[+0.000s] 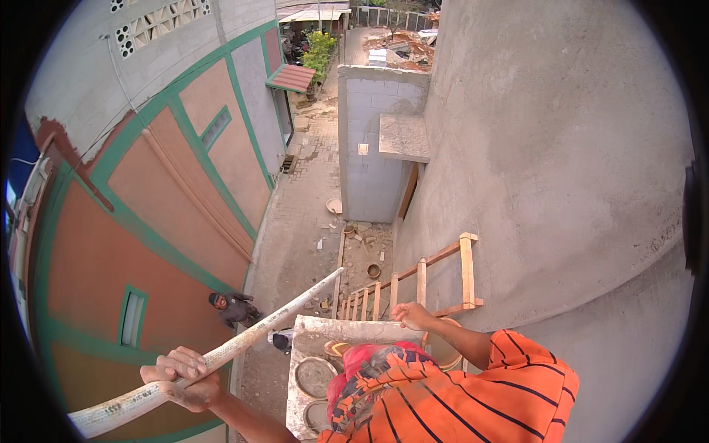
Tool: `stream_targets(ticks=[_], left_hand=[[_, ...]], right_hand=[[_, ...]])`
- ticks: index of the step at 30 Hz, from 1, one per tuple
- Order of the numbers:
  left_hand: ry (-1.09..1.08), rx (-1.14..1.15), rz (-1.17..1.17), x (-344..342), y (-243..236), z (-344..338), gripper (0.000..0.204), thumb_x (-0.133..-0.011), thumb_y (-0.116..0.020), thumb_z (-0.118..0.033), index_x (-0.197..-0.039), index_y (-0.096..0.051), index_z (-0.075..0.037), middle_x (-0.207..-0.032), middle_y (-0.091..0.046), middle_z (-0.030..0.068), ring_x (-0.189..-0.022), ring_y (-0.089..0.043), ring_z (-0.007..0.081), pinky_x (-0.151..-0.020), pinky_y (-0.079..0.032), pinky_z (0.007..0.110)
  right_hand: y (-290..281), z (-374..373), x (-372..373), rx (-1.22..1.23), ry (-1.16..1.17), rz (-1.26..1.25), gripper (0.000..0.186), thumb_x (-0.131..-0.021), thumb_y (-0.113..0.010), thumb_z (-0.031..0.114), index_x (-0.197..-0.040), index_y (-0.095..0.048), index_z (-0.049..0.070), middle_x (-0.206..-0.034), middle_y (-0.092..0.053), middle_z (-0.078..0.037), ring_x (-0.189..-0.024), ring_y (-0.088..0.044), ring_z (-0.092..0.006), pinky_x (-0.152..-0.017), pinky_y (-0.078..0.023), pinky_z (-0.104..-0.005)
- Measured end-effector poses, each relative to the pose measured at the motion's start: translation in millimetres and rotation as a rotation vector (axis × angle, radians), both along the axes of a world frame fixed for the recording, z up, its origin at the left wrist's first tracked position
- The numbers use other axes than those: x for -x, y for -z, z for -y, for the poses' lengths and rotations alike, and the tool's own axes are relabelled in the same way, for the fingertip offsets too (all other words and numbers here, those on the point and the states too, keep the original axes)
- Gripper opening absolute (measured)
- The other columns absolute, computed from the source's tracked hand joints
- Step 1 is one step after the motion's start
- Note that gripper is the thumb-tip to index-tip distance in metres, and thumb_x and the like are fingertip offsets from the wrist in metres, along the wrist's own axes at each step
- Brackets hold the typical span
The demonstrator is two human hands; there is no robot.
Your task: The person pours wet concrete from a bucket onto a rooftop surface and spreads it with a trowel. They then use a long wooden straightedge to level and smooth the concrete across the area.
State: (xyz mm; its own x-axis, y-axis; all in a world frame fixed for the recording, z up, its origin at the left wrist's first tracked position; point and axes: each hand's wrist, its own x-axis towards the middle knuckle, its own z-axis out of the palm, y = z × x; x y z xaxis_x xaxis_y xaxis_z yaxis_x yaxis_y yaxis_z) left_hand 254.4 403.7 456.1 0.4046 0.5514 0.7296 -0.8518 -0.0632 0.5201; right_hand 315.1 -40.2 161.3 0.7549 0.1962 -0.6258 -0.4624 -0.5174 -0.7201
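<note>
My left hand (181,379) is wrapped round a long white pipe (251,334), which slants from the lower left up to the middle of the view. My right hand (412,316) is curled at the far edge of a mortar-stained platform (306,334), close to a wooden ladder (467,273). Its fingers look closed, but whether anything lies in them is hidden. Two round tubs stand on the platform left of my body: one tub (316,376) with grey mortar, and a nearer tub (316,416) partly cut off by my clothes. A yellowish bucket (445,345) sits under my right forearm.
Far below runs a paved alley (295,192). A person (236,306) stands down there by the orange-and-green wall (177,184), and a second person (281,340) is partly hidden by the platform. A plastered wall (546,148) rises on my right, with a concrete ledge (403,137) ahead.
</note>
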Motion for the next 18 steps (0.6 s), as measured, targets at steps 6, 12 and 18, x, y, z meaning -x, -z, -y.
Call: stream_targets(ticks=[6,12,18], left_hand=[[0.335,-0.086,-0.28,-157.9,-31.3,134.5,0.019,-0.093,-0.067,-0.016,-0.083,-0.052,-0.007,-0.063,-0.053,0.0018,-0.053,-0.051,0.0092,-0.052,-0.044,0.023],[0.313,-0.259,-0.237,-180.5,-16.6,250.9,0.022,-0.088,-0.073,-0.019,-0.085,-0.064,0.001,-0.063,-0.058,0.0001,-0.057,-0.05,0.0066,-0.05,-0.044,0.028],[0.574,-0.648,-0.318,-163.4,50.7,306.2,0.03,-0.085,-0.076,-0.022,-0.101,-0.068,0.001,-0.067,-0.066,0.0094,-0.058,-0.061,0.0134,-0.056,-0.049,0.032]], right_hand=[[-175.5,42.6,-41.4,0.168,0.125,0.496,0.034,-0.095,-0.061,0.029,-0.121,-0.062,0.007,-0.085,-0.071,-0.009,-0.075,-0.067,-0.014,-0.071,-0.052,-0.0312],[-403.3,39.6,-29.8,0.256,0.21,1.276,0.037,-0.09,-0.068,0.02,-0.125,-0.06,0.009,-0.097,-0.073,-0.011,-0.083,-0.069,-0.018,-0.075,-0.053,-0.0312],[-562.0,75.0,23.0,0.367,0.146,2.427,0.045,-0.092,-0.067,0.012,-0.133,-0.051,0.009,-0.13,-0.061,-0.015,-0.117,-0.062,-0.0236,-0.092,-0.054,-0.034]])
